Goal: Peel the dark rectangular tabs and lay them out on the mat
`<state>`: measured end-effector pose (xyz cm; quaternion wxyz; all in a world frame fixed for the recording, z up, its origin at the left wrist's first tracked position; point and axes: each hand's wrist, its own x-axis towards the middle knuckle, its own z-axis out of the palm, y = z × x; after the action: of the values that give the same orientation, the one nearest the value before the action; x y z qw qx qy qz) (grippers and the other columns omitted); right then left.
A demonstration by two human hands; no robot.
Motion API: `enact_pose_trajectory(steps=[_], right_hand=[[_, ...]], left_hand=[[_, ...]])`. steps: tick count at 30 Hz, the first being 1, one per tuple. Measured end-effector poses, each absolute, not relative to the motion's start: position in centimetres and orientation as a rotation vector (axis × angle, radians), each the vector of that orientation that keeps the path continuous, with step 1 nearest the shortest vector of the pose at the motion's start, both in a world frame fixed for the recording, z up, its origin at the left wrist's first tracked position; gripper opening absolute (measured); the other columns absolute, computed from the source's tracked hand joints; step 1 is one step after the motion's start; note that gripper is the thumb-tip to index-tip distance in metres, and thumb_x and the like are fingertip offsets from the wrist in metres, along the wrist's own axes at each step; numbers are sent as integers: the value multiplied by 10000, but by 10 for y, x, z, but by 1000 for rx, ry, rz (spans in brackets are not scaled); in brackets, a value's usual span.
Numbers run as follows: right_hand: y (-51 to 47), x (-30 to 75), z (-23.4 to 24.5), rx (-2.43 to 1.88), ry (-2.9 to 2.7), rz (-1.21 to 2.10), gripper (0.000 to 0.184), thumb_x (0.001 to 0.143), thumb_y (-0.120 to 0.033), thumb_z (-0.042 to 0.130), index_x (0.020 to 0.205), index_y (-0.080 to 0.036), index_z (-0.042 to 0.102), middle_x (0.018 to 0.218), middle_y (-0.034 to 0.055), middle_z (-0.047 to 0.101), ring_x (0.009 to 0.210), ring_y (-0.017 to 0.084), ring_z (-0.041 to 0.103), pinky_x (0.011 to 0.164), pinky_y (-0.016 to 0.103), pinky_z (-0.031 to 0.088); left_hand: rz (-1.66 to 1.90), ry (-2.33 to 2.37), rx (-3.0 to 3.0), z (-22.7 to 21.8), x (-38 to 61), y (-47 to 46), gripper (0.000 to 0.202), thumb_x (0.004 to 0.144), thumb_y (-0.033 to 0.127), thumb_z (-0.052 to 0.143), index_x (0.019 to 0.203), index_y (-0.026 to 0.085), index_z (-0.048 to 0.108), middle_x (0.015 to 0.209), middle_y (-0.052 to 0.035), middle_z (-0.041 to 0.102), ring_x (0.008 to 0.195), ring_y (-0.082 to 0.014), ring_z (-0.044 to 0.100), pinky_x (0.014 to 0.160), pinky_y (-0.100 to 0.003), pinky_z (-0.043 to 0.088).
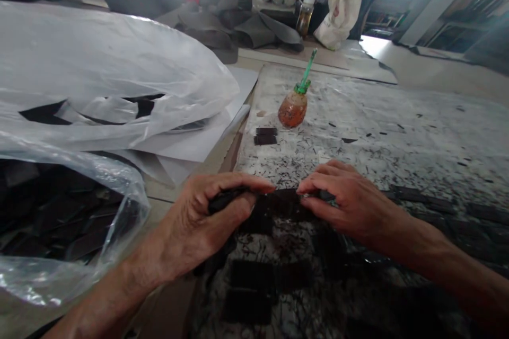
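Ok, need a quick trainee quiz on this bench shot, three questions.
1. What do the left hand and right hand both grip?
2. True or false: the round amber bottle stands on the speckled work board.
3. How many dark rectangular pieces lie just in front of the bottle?

Key: 1. a dark strip; 2. true; 3. two.

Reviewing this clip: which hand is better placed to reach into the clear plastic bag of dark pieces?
Left, probably. The left hand grips the dark strip right beside the clear plastic bag, while the right hand pinches the strip's far side, farther from the bag.
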<state>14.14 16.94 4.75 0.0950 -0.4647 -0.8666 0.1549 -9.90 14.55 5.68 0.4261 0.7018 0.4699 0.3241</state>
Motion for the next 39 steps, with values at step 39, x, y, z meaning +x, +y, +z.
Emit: enact_pose_trajectory(steps=[39], right_hand=[[240, 164, 52, -1533, -2593, 684, 230, 806, -150, 448, 875, -192, 663, 875, 46, 683, 828, 176, 600, 764, 275, 383]], left_hand=[[432, 1388, 2310, 65, -80, 272, 308, 804, 250, 461, 936, 143, 718, 467, 60, 470, 414, -87, 335, 432, -203, 267]])
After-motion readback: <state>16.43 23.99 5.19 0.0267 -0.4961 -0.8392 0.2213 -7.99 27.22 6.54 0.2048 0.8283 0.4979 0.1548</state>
